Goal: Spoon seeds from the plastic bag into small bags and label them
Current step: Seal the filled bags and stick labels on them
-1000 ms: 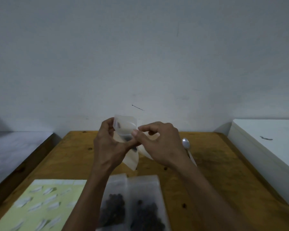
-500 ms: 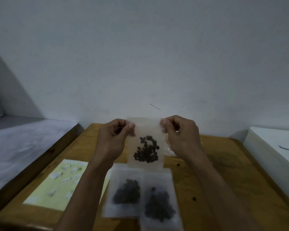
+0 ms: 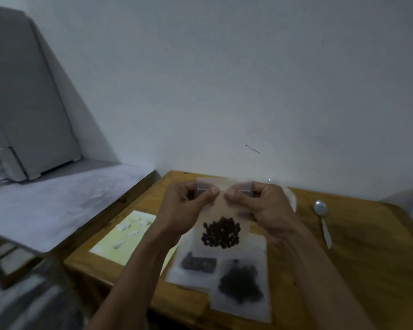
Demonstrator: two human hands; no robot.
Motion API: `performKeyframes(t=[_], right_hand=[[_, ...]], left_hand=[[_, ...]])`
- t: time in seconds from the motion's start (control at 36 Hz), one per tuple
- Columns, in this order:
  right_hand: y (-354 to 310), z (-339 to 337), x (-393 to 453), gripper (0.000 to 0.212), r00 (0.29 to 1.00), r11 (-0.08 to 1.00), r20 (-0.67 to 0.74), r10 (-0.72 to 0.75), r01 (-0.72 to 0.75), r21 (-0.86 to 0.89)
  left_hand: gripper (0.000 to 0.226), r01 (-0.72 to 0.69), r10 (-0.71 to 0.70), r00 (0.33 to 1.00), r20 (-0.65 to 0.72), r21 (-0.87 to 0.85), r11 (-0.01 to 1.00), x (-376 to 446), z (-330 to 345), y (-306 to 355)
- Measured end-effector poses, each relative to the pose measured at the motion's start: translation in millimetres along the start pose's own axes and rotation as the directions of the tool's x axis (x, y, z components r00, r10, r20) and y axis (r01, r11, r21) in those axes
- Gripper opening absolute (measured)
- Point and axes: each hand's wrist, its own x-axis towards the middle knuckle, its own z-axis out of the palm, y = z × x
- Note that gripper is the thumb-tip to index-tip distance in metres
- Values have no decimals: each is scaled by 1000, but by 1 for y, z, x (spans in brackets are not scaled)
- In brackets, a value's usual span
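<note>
Sealing step: left hand (image 3: 186,210) and right hand (image 3: 262,206) each pinch the top strip of the small clear bag of dark seeds (image 3: 221,225), centre frame above the wooden desk (image 3: 367,246). Next likely: press shut, then label.

Label sheet (image 3: 129,236) markings unreadable (too small); lower-left floor blurred

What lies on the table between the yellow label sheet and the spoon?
Two filled seed bags lie between the label sheet and spoon, in the head view.
</note>
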Motion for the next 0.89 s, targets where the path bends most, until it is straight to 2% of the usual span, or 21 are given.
performKeyframes(t=[0.11, 0.19, 0.33, 0.44, 0.58, 0.69, 0.78, 0.89], right_hand=[[6, 7, 0, 18, 999, 1000, 37, 2, -2, 15], [12, 18, 2, 26, 998, 1000, 61, -10, 8, 19], [17, 36, 8, 30, 986, 998, 161, 37, -44, 38], [26, 58, 18, 21, 987, 1000, 160, 26, -26, -2], [33, 94, 30, 27, 982, 998, 177, 63, -62, -10], [35, 127, 39, 28, 968, 992, 220, 124, -119, -37], [38, 151, 46, 26, 958, 989, 250, 143, -130, -70], [48, 181, 59, 21, 953, 983, 277, 123, -79, -164]], left_hand=[[7, -1, 8, 995, -95, 67, 998, -12, -5, -5], [8, 38, -28, 991, -132, 76, 996, -20, -15, -5], [15, 78, -75, 981, -180, 10, 997, -27, -47, -10], [30, 64, -67, 975, -214, -19, 998, -32, -71, -17], [40, 34, -38, 952, -304, -19, 999, -33, -102, -26], [47, 82, -137, 950, -282, -197, 977, -35, -131, -32], [46, 153, -211, 946, -246, -234, 960, -39, -148, -36], [35, 228, -319, 884, -341, -280, 932, -39, -169, -45]])
